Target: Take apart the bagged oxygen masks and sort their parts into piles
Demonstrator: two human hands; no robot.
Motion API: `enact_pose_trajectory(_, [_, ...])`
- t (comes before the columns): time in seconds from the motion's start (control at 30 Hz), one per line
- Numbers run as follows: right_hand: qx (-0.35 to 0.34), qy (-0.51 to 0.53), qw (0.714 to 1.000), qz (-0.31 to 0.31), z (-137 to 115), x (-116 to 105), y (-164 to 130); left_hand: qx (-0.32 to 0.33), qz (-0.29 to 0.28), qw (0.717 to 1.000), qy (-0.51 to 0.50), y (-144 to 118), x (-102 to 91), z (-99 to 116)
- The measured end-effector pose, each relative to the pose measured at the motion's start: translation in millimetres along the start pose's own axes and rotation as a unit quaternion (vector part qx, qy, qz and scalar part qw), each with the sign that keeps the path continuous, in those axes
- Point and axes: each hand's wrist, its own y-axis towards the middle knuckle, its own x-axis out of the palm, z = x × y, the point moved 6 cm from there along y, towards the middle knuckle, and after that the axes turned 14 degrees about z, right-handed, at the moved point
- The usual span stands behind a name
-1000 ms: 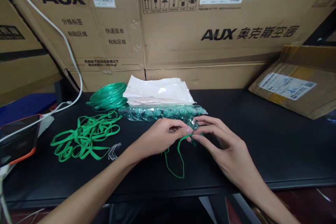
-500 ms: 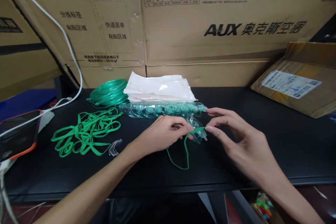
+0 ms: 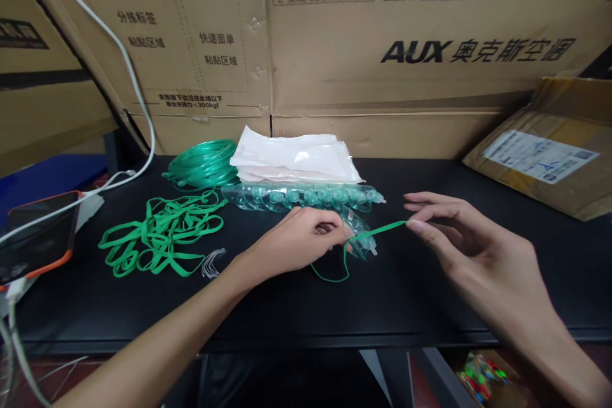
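Note:
My right hand (image 3: 473, 239) pinches one end of a thin green elastic strap (image 3: 382, 229) between thumb and fingertip. The strap runs taut leftward to my left hand (image 3: 306, 236), whose fingers are closed at the edge of a clear green plastic oxygen mask (image 3: 363, 243). Part of that mask is hidden behind the hand. A slack loop of the strap hangs below the left fingertips. Just behind lies a row of nested masks (image 3: 306, 196). To the left are a tangled pile of green straps (image 3: 160, 236) and several thin metal strips (image 3: 211, 264).
Coiled green tubing (image 3: 203, 164) and white packets (image 3: 296, 159) lie at the back of the black table (image 3: 411, 312). A phone (image 3: 41, 236) with white cables is at left. Large cartons (image 3: 325, 76) stand behind, and a taped box (image 3: 545, 146) sits at right.
My right hand has moved right, drawing out a longer taut length of strap. The slack loop below my left hand has become smaller. My left hand stays at the mask.

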Motion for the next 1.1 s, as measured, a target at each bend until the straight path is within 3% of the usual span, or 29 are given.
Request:
enact_pose_trajectory(0.2, [0.069, 0.024, 0.988, -0.134, 7.6, 28.8, -17.4, -0.001, -0.014, 0.999, -0.028, 0.3, 1.4, 2.5])
enact_pose_trajectory(0.3, [0.083, 0.014, 0.982, -0.168, 11.5, 41.3, -23.8, 0.006, -0.008, 1.000, 0.001, 0.7, -0.3, 5.7])
enact_pose_trajectory(0.4, [0.086, 0.020, 0.980, -0.178, 14.4, 49.6, -25.2, 0.026, 0.008, 0.997, 0.076, 0.6, -10.0, 11.7])
enact_pose_trajectory(0.57, [0.077, 0.017, 0.982, -0.169, 17.7, 52.5, -24.6, 0.066, 0.087, 0.978, 0.178, -12.8, -51.1, 24.1])
enact_pose_trajectory(0.67, [0.076, 0.023, 0.983, -0.166, 16.5, 50.3, -24.5, 0.080, 0.097, 0.965, 0.229, -29.6, -67.5, 22.7])
enact_pose_trajectory(0.83, [0.100, 0.039, 0.976, -0.189, 11.8, 50.2, -21.3, 0.039, 0.085, 0.956, 0.279, -49.0, -65.8, 6.4])
enact_pose_trajectory(1.1, [0.148, 0.034, 0.961, -0.230, 8.8, 62.2, -7.1, -0.002, 0.065, 0.966, 0.249, -50.0, -59.7, -8.8])
